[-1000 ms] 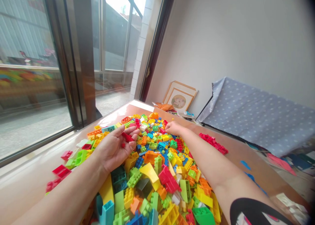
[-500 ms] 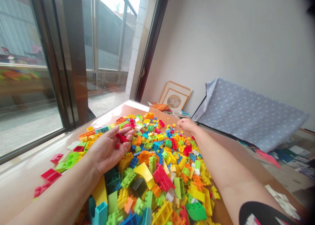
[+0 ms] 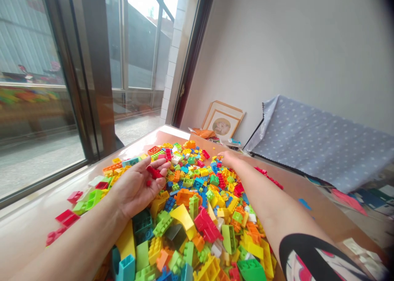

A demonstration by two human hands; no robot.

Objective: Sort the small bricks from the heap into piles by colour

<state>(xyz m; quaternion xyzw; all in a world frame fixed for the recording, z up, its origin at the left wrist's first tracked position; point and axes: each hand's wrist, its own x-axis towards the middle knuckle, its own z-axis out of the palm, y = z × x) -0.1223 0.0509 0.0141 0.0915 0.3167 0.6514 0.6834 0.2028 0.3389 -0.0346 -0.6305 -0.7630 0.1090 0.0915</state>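
My left hand (image 3: 137, 186) is palm up over the left part of a large heap of colourful toy bricks (image 3: 197, 203), its fingers loosely curled. Red bricks (image 3: 154, 172) rest on the palm and fingers, one of them long and one small. My right hand (image 3: 228, 158) reaches to the far right side of the heap, near small scattered bricks; its fingers are blurred, and what they touch or hold cannot be made out.
Red bricks (image 3: 268, 177) lie in a row right of my right forearm, with a blue piece (image 3: 304, 204) nearer the table edge. White pieces (image 3: 363, 254) sit at lower right. Behind stand framed pictures (image 3: 222, 123) and a dotted grey cloth (image 3: 326, 141). Glass doors are at left.
My right hand has shifted slightly left along the heap's far side, and the forearm has swung left, uncovering the row of red bricks. My left hand keeps its red bricks.
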